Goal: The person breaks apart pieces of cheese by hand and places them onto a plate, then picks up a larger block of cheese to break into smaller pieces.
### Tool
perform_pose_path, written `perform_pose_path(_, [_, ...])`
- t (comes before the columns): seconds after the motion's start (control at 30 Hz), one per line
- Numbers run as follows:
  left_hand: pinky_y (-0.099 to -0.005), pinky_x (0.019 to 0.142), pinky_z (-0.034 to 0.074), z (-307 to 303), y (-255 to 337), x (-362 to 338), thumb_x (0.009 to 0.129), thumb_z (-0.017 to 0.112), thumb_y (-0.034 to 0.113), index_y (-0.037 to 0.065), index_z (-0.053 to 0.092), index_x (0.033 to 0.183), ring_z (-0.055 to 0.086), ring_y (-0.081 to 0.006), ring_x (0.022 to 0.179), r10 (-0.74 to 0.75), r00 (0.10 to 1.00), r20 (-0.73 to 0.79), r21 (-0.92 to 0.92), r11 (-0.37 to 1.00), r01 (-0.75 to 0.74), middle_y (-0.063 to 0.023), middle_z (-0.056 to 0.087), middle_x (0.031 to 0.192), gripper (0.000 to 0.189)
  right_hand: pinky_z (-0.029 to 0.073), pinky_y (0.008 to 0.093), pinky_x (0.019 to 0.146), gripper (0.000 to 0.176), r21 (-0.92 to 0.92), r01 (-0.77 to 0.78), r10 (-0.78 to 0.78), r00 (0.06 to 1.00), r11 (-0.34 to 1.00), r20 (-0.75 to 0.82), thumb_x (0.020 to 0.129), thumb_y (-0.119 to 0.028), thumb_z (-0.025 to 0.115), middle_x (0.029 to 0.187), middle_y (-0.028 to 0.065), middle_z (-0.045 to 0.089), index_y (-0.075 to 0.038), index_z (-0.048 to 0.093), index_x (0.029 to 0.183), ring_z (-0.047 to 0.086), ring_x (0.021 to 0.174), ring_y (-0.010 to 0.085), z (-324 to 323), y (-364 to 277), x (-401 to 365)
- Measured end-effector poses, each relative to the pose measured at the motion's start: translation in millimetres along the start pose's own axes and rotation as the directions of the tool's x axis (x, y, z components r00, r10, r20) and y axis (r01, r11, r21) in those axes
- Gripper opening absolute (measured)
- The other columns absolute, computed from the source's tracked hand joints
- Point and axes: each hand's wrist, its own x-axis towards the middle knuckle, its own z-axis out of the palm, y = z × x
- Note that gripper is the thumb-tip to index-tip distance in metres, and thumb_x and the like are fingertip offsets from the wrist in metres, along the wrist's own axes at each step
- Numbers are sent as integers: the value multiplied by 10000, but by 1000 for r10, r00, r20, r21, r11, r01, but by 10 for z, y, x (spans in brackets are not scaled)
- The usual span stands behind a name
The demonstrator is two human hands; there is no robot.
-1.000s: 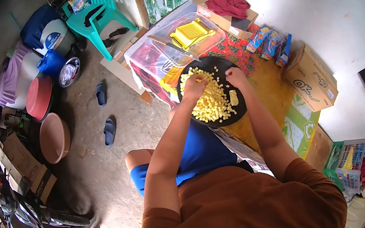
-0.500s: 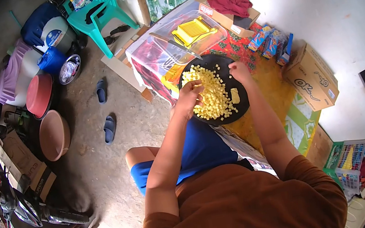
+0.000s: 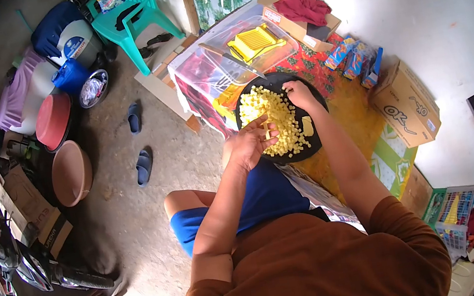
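Note:
A round black tray (image 3: 315, 145) carries a heap of small pale-yellow cubes (image 3: 267, 105) and a larger flat yellow piece (image 3: 307, 126). Over the near left part of the heap is my left hand (image 3: 254, 143), its fingers curled round a yellow piece that is mostly hidden. My right hand (image 3: 299, 95) is above the tray's far right part, fingertips pinched together near loose cubes; what they hold is too small to make out. Beyond the tray, a knife (image 3: 233, 59) lies across a clear plastic bin (image 3: 193, 70) with a yellow slatted slicer (image 3: 257, 42) on it.
Right of the tray stand blue packets (image 3: 354, 59) and a cardboard box (image 3: 406, 102). A red cloth (image 3: 303, 8) lies in an open box at the back. Slippers (image 3: 143, 167), basins (image 3: 71, 173) and a green chair (image 3: 132, 24) are on the floor at left.
My left hand has moved slightly nearer and turned, showing more of its palm and fingers. My right hand has shifted a little to the left over the tray.

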Motion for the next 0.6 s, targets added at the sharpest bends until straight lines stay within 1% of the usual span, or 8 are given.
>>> perform_pose_path(0.07, [-370, 829, 546, 35, 50, -36, 882, 506, -16, -26, 368, 1333, 641, -249, 937, 10, 1000, 1, -4, 1000, -10, -138, 599, 1075, 472, 493, 311, 818, 308, 49, 13, -17, 996, 999, 92, 819, -51, 564, 1101, 190, 630, -70, 643, 1116, 646, 936, 261, -4, -68, -14])
perform_pose_path(0.17, [-374, 851, 547, 50, 95, -100, 884, 509, -29, -25, 394, 1301, 642, -254, 966, 60, 998, 1, -51, 997, -59, -156, 605, 1097, 432, 499, 300, 797, 290, -108, 50, -56, 997, 993, -57, 810, -27, 584, 1036, 154, 644, -81, 654, 1086, 650, 890, 231, -143, -400, -252])
perform_pose_path(0.27, [-353, 821, 549, 74, 115, -116, 867, 523, -63, -7, 399, 1301, 630, -238, 972, 89, 996, -7, -128, 988, -89, -134, 592, 1075, 454, 503, 286, 787, 269, 185, 225, -200, 969, 957, -144, 828, -24, 590, 949, 108, 658, -82, 646, 1085, 658, 864, 204, -164, -537, -466])
perform_pose_path(0.37, [-346, 822, 548, 173, 152, -150, 866, 541, -53, 19, 435, 1265, 631, -229, 974, 132, 990, -43, -170, 976, -138, -117, 605, 1058, 419, 494, 243, 764, 216, 676, 138, -204, 979, 724, 19, 859, -57, 637, 945, 52, 636, -37, 636, 1074, 620, 854, 110, -197, -902, -833])
perform_pose_path(0.43, [-338, 821, 545, 113, 78, -74, 867, 550, -46, 37, 459, 1230, 631, -215, 969, 161, 986, -44, -194, 967, -167, -105, 612, 1048, 383, 483, 222, 753, 215, 704, 153, -232, 973, 693, 16, 876, -106, 659, 937, 8, 617, -7, 626, 1063, 592, 859, 66, -182, -1062, -1087])
perform_pose_path(0.47, [-334, 820, 544, 82, 34, -36, 868, 555, -42, 46, 471, 1213, 631, -208, 966, 176, 983, -45, -207, 962, -181, -99, 615, 1042, 365, 492, 234, 758, 257, 685, 162, -219, 976, 710, -5, 832, -102, 698, 939, 39, 624, -25, 629, 1067, 614, 845, 111, -190, -1157, -1207])
perform_pose_path(0.57, [-329, 825, 536, 206, 21, -48, 867, 577, -25, 61, 490, 1174, 631, -187, 936, 177, 982, -64, -227, 956, -187, -90, 619, 1039, 331, 502, 253, 754, 289, 364, 381, -356, 924, 850, -139, 794, -124, 728, 938, 74, 617, -39, 633, 1054, 626, 825, 170, -286, -1340, -1406])
perform_pose_path(0.6, [-329, 831, 533, 212, 13, -52, 868, 581, -19, 62, 490, 1178, 631, -185, 939, 163, 985, -65, -211, 962, -173, -89, 620, 1040, 333, 517, 287, 747, 296, 327, 379, -344, 925, 866, -162, 778, -138, 732, 944, 106, 609, -52, 638, 1045, 629, 840, 220, -335, -1431, -1461])
